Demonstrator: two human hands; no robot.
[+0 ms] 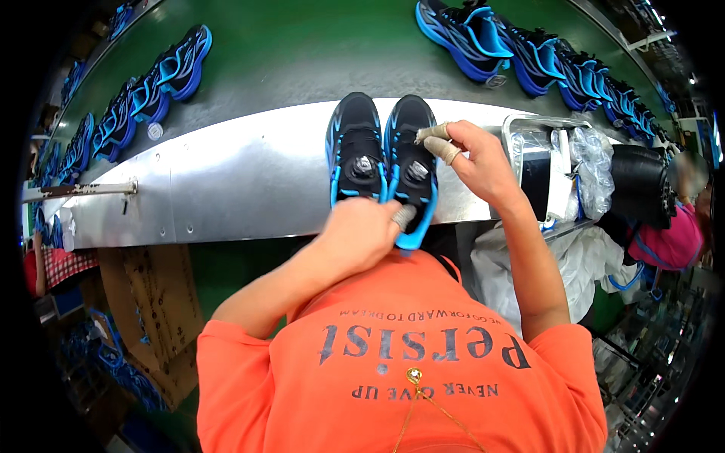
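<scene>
Two black and blue sneakers stand side by side in front of me, toes pointing away: the left sneaker and the right sneaker. My left hand is closed at their heels, its fingers bent over the collar of the right sneaker, and it covers the left heel. A pale finger cover wraps one of its fingertips. Beside the right sneaker's forefoot, my right hand has thumb and forefinger, both in beige finger covers, brought together in a pinch. Whatever lies between those fingertips is too small to make out.
The sneakers rest on a metal ledge along a green conveyor. More sneakers line it at left and right. A metal tray with clear plastic stands right. A cardboard box is below left; another person's pink sleeve shows far right.
</scene>
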